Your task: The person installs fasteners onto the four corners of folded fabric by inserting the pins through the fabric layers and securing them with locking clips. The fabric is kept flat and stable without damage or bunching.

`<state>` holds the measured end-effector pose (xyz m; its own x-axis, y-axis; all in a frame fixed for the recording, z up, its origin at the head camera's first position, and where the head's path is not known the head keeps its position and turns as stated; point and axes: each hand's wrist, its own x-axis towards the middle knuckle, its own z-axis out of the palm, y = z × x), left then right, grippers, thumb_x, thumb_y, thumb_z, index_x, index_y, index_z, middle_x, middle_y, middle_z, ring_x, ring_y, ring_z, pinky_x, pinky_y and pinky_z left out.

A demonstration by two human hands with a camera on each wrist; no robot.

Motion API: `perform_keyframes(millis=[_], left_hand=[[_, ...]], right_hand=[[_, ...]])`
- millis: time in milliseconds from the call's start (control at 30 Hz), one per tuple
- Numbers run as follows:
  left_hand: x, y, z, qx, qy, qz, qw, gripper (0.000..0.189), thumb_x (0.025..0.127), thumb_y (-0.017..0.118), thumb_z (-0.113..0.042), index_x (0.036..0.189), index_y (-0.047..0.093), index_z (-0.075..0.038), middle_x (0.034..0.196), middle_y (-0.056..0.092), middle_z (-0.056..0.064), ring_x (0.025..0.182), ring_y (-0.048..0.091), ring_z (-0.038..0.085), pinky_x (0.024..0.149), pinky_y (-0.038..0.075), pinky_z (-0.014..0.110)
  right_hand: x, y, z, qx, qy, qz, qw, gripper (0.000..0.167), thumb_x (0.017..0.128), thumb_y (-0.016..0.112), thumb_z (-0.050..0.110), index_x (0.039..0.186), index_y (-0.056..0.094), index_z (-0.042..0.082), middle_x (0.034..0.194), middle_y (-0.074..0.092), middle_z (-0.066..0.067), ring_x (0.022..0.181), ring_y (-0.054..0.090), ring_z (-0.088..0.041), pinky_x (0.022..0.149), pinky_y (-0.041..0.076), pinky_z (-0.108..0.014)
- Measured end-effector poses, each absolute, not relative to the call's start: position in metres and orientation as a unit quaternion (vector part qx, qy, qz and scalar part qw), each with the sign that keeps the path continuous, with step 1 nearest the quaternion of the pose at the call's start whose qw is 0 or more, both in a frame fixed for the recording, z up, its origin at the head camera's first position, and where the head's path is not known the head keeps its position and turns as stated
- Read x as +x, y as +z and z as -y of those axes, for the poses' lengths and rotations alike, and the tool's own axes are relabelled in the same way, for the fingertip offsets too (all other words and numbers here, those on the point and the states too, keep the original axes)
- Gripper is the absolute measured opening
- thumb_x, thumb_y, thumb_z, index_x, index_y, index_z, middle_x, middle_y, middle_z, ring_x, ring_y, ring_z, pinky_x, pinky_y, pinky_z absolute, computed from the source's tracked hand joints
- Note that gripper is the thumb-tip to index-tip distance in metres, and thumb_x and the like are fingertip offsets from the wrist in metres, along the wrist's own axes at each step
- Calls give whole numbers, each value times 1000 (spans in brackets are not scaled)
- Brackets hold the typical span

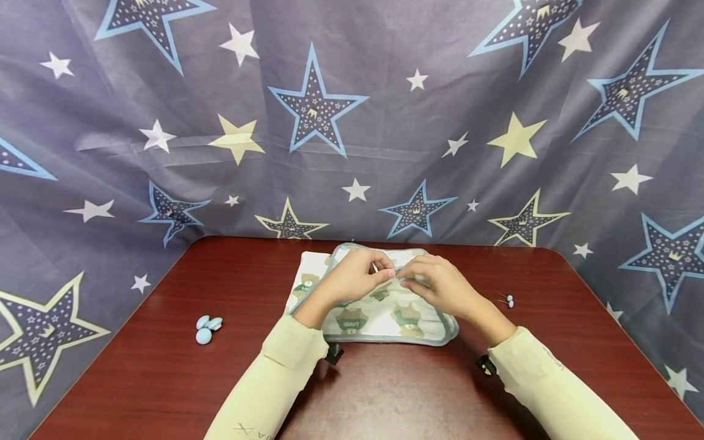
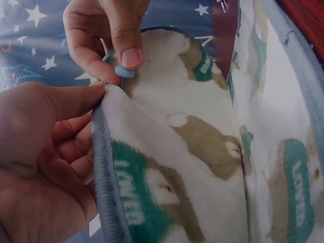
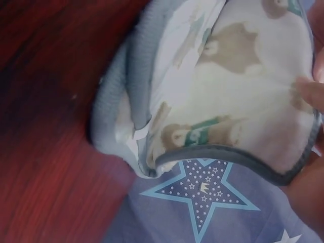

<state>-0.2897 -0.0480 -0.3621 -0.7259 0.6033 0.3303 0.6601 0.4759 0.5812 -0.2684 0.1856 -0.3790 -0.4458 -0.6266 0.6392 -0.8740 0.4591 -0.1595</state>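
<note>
As seen in the head view, the cloth [image 1: 376,319], bear-printed and edged in grey-blue, lies in layers on the far middle part of the table [image 1: 137,373]. The left hand [image 1: 359,274] and right hand [image 1: 437,282] meet above it, fingertips close together. Three light-blue pieces [image 1: 203,335] lie clustered to the left, two pins [image 1: 509,300] to the right; a star-patterned curtain [image 1: 379,165] hangs behind.

In the left wrist view, the left hand pinches the raised border of the cloth between thumb and fingers. Just beside it, the right hand grips a blue-headed pin [image 2: 124,72] between thumb and finger, its thin shaft at the border; whether it pierces the fabric cannot be told.

In the right wrist view, the layers part near a white tag [image 3: 143,132]. Fingers [image 3: 310,94] touch the cloth at the right margin; which hand's, cannot be told.
</note>
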Motion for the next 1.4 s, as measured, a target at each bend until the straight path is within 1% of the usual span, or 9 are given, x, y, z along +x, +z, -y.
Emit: perform_keyframes(millis=[233, 367, 500, 633, 733, 867, 1033, 1300, 1400], left_hand=[[-288, -360, 49, -366, -368, 854, 35, 7, 98, 69, -19, 95, 74, -15, 84, 68, -5, 71, 59, 8, 69, 50, 27], [-287, -359, 49, -366, -373, 852, 31, 7, 98, 70, -19, 94, 74, -15, 83, 68, -6, 69, 58, 8, 68, 49, 27], [-288, -359, 50, -369, -372, 851, 32, 7, 98, 70, -18, 93, 74, -15, 82, 67, -6, 67, 58, 8, 66, 49, 26], [-288, -360, 50, -373, -374, 848, 32, 7, 98, 70, -18, 94, 74, -15, 81, 68, -7, 66, 57, 8, 65, 49, 26], [-288, -360, 50, -372, -376, 848, 30, 6, 98, 70, -19, 94, 75, -16, 81, 68, -8, 64, 57, 7, 63, 48, 26], [-288, -360, 50, -370, -377, 849, 26, 6, 98, 70, -19, 94, 74, -16, 80, 67, -8, 62, 55, 7, 61, 48, 26], [-289, -360, 51, -372, -376, 848, 26, 6, 97, 71, -18, 93, 74, -16, 79, 67, -8, 61, 55, 6, 61, 47, 26], [-288, -360, 51, -373, -374, 849, 23, 5, 96, 72, -17, 92, 74, -16, 78, 67, -7, 62, 57, 8, 62, 48, 25], [-289, -359, 52, -382, -376, 844, 15, 4, 95, 74, -17, 92, 74, -14, 78, 67, -6, 64, 59, 9, 64, 49, 25]], right_hand=[[-268, -384, -182, 446, 240, 806, 306, 21, 82, 84, 4, 98, 73, 13, 93, 73, 4, 88, 67, -16, 79, 51, -39], [-266, -385, -179, 420, 225, 821, 315, 25, 81, 85, 7, 97, 67, 12, 88, 69, 6, 80, 62, -16, 74, 48, -38], [-265, -385, -178, 386, 200, 841, 321, 35, 81, 87, 13, 108, 63, 11, 91, 67, 3, 76, 57, -17, 68, 47, -36], [-268, -387, -178, 394, 188, 839, 326, 40, 82, 86, 14, 117, 66, 10, 99, 72, 0, 85, 63, -19, 73, 48, -38], [-270, -388, -178, 414, 189, 826, 334, 34, 83, 84, 11, 112, 69, 12, 100, 72, 1, 92, 66, -17, 76, 47, -38], [-273, -389, -179, 421, 198, 811, 356, 25, 82, 84, 9, 103, 69, 12, 91, 69, 3, 85, 63, -17, 70, 44, -37], [-274, -388, -177, 414, 209, 809, 361, 19, 83, 84, 11, 96, 70, 12, 88, 70, 3, 83, 62, -17, 70, 45, -38], [-277, -393, -177, 420, 248, 801, 348, 20, 80, 85, 4, 93, 71, 11, 86, 71, 2, 85, 65, -19, 78, 49, -39], [-277, -394, -177, 429, 260, 796, 339, 22, 78, 84, 0, 92, 71, 11, 84, 70, 3, 83, 64, -18, 78, 49, -39]])
